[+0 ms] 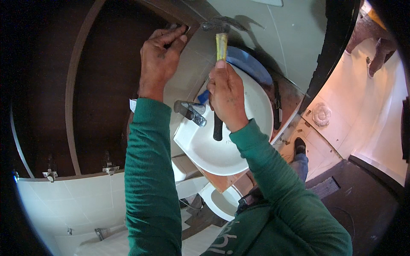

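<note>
My left hand [161,53] pinches something small against the dark cabinet [106,85] corner, upper centre. My right hand [225,96] grips the hammer [221,40], raised beside it. I judge the fixing unfinished, with driving left.

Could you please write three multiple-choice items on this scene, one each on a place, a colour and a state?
1. Where is the left hand?
A. On the tap
B. Pressed to the top corner of the dark cabinet
C. In the basin

2. What colour are the sleeves?
A. Green
B. Red
C. White

3. How does the right hand stand?
A. Open and empty
B. Flat on the wall
C. Shut on the hammer, head raised near the left hand

Answers:
1. B: its fingers pinch at the cabinet's upper corner, well above the tap and basin.
2. A: both forearms wear green.
3. C: the fingers wrap the handle, whose black end juts below the fist.
</note>
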`<state>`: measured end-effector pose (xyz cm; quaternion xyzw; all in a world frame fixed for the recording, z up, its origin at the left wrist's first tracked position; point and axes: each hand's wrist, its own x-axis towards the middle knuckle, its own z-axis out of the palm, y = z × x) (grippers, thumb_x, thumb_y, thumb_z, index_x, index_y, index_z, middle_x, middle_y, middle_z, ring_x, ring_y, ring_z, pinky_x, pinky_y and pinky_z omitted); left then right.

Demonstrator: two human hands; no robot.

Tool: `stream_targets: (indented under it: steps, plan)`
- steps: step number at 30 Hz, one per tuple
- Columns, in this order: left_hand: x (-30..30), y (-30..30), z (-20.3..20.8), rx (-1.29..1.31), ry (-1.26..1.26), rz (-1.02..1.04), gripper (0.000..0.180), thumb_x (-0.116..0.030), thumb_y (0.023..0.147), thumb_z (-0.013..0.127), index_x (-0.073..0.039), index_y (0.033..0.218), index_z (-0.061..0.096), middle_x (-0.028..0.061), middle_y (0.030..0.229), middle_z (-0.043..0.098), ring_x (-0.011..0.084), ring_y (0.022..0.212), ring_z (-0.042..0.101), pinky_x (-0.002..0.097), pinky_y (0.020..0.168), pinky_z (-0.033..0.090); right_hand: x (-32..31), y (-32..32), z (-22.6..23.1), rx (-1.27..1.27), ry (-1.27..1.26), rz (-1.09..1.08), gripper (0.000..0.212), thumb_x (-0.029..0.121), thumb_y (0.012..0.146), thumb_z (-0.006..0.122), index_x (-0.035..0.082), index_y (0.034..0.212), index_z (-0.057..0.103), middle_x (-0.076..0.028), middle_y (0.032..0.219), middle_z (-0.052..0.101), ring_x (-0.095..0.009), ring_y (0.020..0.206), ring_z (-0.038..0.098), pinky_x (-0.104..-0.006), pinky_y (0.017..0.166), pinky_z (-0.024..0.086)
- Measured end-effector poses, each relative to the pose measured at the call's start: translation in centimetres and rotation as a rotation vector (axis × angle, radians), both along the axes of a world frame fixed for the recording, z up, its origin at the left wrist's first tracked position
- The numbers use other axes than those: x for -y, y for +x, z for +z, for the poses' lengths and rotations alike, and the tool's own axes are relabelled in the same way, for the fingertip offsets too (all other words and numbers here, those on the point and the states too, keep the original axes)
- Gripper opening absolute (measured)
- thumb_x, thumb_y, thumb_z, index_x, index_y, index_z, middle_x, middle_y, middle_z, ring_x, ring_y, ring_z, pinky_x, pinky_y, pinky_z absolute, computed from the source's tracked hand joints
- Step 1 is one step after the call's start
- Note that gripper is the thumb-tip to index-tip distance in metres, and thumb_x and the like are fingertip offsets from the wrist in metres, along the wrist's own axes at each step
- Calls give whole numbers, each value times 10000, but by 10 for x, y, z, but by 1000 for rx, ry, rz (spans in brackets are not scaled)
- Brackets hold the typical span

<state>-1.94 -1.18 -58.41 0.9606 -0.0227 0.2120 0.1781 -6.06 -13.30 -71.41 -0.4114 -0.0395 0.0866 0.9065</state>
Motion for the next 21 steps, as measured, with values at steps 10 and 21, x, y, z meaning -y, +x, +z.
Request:
stream_targets:
  steps: [10,21]
  plan:
    - [-11,1,4,-76,-74,-12,315,-196,931,744,-80,1223,757,105,1167,698,221,1113,643,341,991,483,6,-11,1,123,-151,-105,425,384,1113,417,29,907,526,-127,695,511,-218,601,528,-394,580,440]
    - [-7,1,6,-99,-84,-27,297,-177,920,744,-101,1206,770,88,1112,696,224,1030,656,353,939,505,14,-1,17,161,-370,-102,399,350,1098,442,1,938,550,-252,752,594,-475,691,588,-503,646,465]
